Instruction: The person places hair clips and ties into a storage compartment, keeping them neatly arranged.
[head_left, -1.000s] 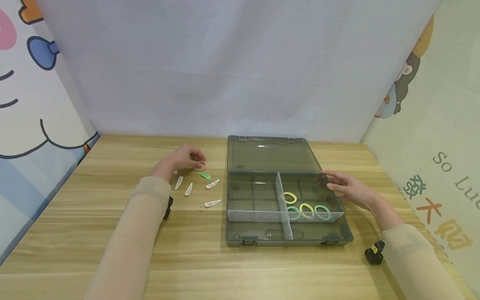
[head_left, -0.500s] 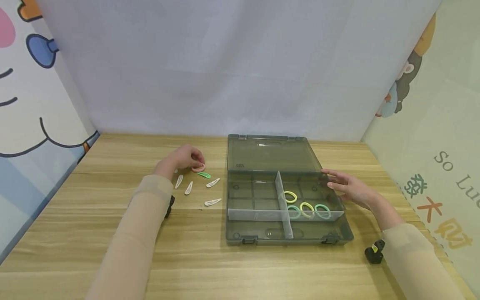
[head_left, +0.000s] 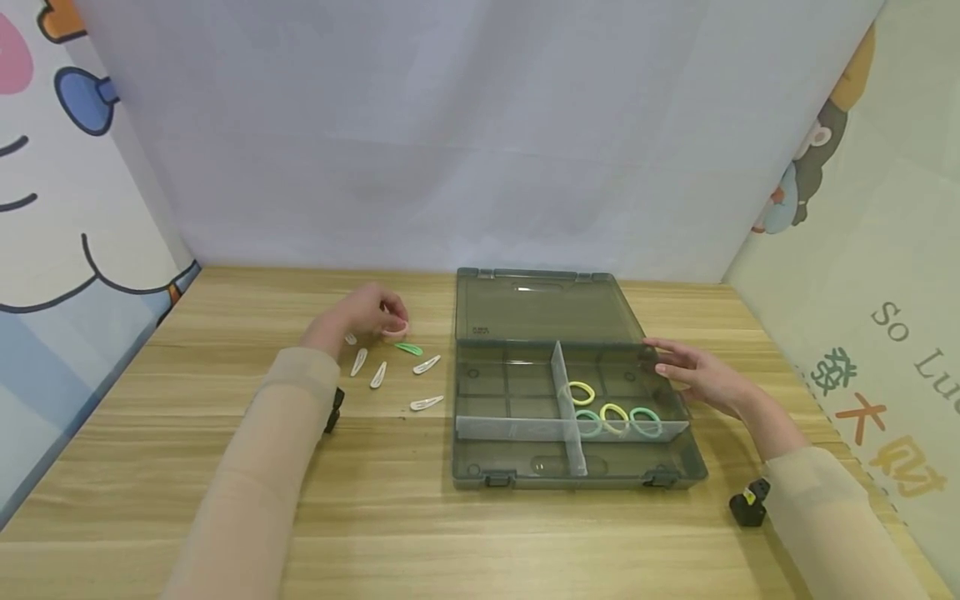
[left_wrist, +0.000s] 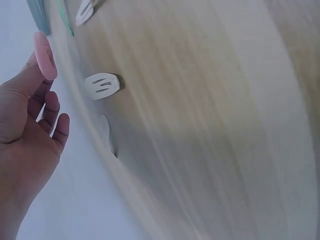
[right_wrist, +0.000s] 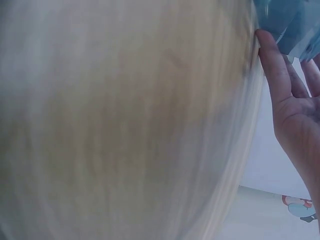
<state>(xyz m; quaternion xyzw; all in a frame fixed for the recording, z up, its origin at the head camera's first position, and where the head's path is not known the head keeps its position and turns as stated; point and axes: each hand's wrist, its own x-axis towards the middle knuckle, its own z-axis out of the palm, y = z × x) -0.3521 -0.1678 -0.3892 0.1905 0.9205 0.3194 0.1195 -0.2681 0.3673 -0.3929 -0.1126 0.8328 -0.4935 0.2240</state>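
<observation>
My left hand [head_left: 366, 310] pinches a pink hair tie [left_wrist: 46, 57] between thumb and fingertips, at the back left of the table. Just in front of it lies a green snap hair clip [head_left: 408, 348], and several white snap clips [head_left: 378, 375] are scattered around. To the right stands a grey see-through divided box [head_left: 510, 457] with its lid [head_left: 543, 307] laid back. Yellow hair ties [head_left: 581, 393] and green hair ties [head_left: 645, 422] lie in its right rear compartment. My right hand [head_left: 701, 379] rests against the box's right side, its fingers mostly straight, seen touching the wall in the right wrist view.
Translucent dividers [head_left: 517, 431] split the box into compartments. The wooden table [head_left: 375, 517] meets a pale curtain [head_left: 420, 167] at the back. Walls with cartoon prints flank it left and right. A black wrist camera [head_left: 748, 504] sits below the right sleeve.
The pink hair tie has shifted slightly left in the pinch of my left hand, which has risen a little. My right hand stays at the box's side.
</observation>
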